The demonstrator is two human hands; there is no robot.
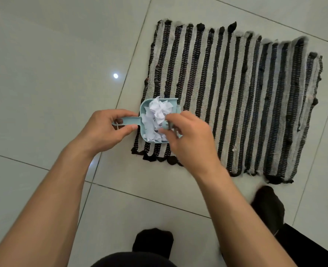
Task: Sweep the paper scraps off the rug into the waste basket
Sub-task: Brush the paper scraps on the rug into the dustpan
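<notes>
From the head view, our left hand (105,130) pinches the dustpan (155,120) handle while our right hand (186,135), fingers closed on a small brush, packs paper scraps (157,116) into the pan over the rug (236,105). The rug looks clear; next comes a level carry to the basket, unseen here.

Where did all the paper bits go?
The paper scraps are piled in the blue dustpan on the striped rug's near-left corner, between both hands.
</notes>
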